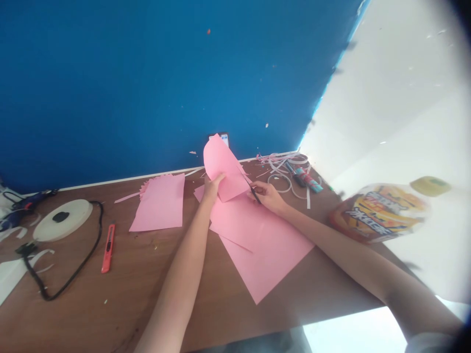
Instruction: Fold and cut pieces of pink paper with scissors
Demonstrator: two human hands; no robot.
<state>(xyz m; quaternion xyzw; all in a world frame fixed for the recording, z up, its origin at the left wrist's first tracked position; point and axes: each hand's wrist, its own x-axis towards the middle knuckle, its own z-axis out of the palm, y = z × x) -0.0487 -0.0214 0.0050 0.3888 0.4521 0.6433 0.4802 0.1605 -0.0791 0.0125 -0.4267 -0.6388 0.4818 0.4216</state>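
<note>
My left hand [214, 186] is closed on the lower left part of a pink paper sheet [226, 166], which stands up and curls over at its top. In my right hand [268, 195] is a pair of scissors [254, 194] with dark handles, its blades at the right edge of the raised sheet. Below both hands, larger pink sheets [272, 255] lie overlapped on the brown table [221, 304]. Another pink sheet [162, 206], with a fringe of cut strips along its far left edge, rests flat to the left.
A red box cutter [108, 248] lies on the left, near a round white disc [63, 220] and a black cable [88, 255]. Paper strips [281, 162] and a glue-like tube [309, 179] are at the back right. A juice bottle [382, 211] stands at the right; a phone [223, 139] leans against the blue wall.
</note>
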